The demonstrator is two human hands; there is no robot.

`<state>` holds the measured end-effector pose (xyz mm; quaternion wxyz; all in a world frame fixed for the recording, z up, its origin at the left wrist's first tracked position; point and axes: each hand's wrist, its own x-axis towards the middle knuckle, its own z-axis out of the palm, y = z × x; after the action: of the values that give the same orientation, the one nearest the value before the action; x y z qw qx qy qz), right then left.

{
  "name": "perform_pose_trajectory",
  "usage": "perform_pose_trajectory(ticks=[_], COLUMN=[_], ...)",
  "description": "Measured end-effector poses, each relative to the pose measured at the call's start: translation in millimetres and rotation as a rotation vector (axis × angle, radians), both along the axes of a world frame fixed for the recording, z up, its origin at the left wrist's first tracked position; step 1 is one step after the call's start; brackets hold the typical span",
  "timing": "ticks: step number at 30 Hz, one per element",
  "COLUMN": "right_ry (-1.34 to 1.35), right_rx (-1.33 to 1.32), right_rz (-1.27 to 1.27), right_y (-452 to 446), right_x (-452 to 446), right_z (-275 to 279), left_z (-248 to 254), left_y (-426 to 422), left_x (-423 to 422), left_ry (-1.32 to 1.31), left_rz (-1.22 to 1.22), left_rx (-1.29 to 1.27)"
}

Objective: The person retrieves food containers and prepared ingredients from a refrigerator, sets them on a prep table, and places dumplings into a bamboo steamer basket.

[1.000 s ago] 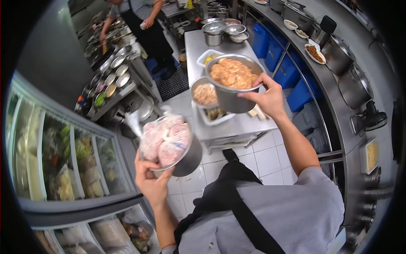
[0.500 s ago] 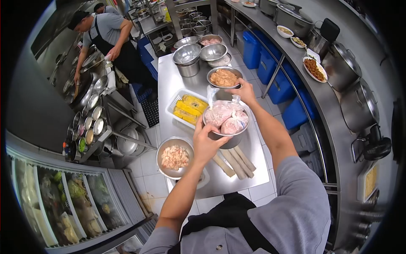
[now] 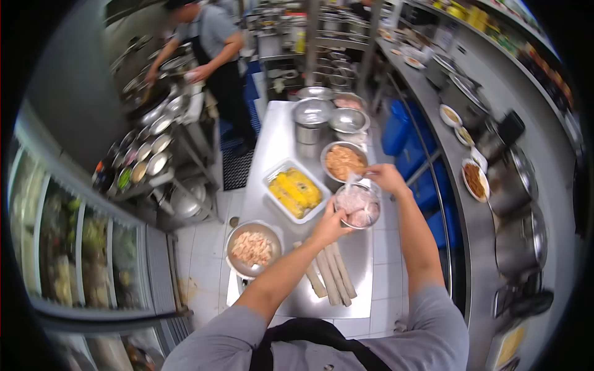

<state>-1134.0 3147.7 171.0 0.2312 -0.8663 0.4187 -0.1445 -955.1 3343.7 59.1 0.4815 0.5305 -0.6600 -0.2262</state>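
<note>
My left hand (image 3: pixel 330 226) grips the rim of a metal pot (image 3: pixel 358 224) at its left side. Plastic bags of pale pink meat (image 3: pixel 356 203) fill this pot. Behind it stands a metal pot of orange-brown food (image 3: pixel 343 162) on the steel table (image 3: pixel 257 179). My right hand (image 3: pixel 383 179) is at the near right edge of that pot, fingers closed; what they pinch is too small to tell. Left of the pots lies a white basket of yellow pieces (image 3: pixel 296 190). A bowl of pinkish chunks (image 3: pixel 252 247) sits at the table's near left, beside long pale sticks (image 3: pixel 334 272).
Metal bowls (image 3: pixel 312 111) stand at the table's far end. A co-worker (image 3: pixel 213 55) works at the stove on the left. Along the right runs a counter (image 3: pixel 458 210) with plates and large pots (image 3: pixel 520 238). A glass-fronted fridge (image 3: pixel 90 241) is at the left.
Both pots have gone from in front of me to the table. My right hand's grip on the orange-brown food's pot has loosened. The view has shifted, and the meat pot sits closer beside it.
</note>
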Motion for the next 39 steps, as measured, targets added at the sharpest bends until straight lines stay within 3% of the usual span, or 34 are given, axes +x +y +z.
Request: perform_pose_trajectory(ticks=[1,3,4,5,6,7,8,9,10,11,12,13,15,16,18,20,22,23,24,25,27,31,33,35,36,38,39], right_ry=[-0.085,-0.297,-0.458,-0.818,-0.885,-0.908,-1.014,-1.297,-1.318,-1.330,-1.275,-1.219,-1.205,-1.130,-1.117,-1.054,-1.051,-0.967,-0.922,-0.845,-0.807,-1.019,-1.388,-1.558,-1.641,-1.730,-1.820], right_rx=[-0.086,-0.115,-0.243,-0.205,-0.265,-0.361,-0.444,-0.257,-0.087,0.070,0.019,-0.041,0.337,0.380,0.485,0.534,0.650,0.884,0.897,0.988,0.817,0.778,0.366,0.083,-0.026,-0.124,-0.268], right_rz=[-0.102,-0.446,-0.435,-0.347,-0.369,-0.390,-0.318,-0.333,-0.256,-0.192,-0.080,0.012,0.162,0.196,0.299,0.494,0.599,0.662,0.789,0.964,1.344,1.624,1.561,1.452,1.379,1.316,1.225], right_y=[7,80,99,97,123,144,171,202,226,252,291,332,395,432,490,557,641,674,717,756,839,989,1057,1118,1144,1186,1204], right_x=[0,36,44,47,51,62,81,113,134,154,179,204,242,262,306,354,406,431,454,477,518,593,648,705,729,765,779], right_z=[10,88,90,72,77,80,83,85,75,62,55,52,34,36,30,35,62,65,81,93,145,260,306,341,355,375,383], left_z=[6,34,37,40,112,98,121,146,148,146,140,135,144,151,161,197,222,237,265,296,336,413,442,470,478,491,489], left_y=[2,0,10,19,73,80,113,152,184,217,256,304,413,469,576,671,754,793,830,860,929,1054,1112,1127,1133,1148,1169], left_x=[4,8,9,8,29,38,65,84,108,131,146,168,205,220,248,260,274,284,289,291,321,395,438,449,453,463,482], left_ry=[0.022,-0.206,-0.016,0.157,0.065,-0.139,-0.110,-0.086,-0.094,-0.093,-0.108,-0.055,0.048,0.094,-0.022,0.097,0.077,-0.033,-0.145,-0.065,-0.349,-0.652,-0.393,-0.053,-0.056,0.297,0.291], left_rz=[0.005,-0.109,-0.105,-0.113,-0.097,-0.056,0.010,0.046,0.124,0.307,0.476,0.593,0.854,1.001,1.221,1.399,1.524,1.617,1.710,1.827,2.000,2.543,2.643,2.586,2.604,2.518,2.530], left_rx=[0.093,-0.048,-0.161,-0.286,0.240,0.030,0.001,-0.031,-0.023,-0.178,-0.348,-0.282,-0.164,-0.108,-0.086,-0.125,-0.355,-0.437,-0.430,-0.397,-0.493,-0.337,-0.356,-0.418,-0.425,-0.306,-0.318])
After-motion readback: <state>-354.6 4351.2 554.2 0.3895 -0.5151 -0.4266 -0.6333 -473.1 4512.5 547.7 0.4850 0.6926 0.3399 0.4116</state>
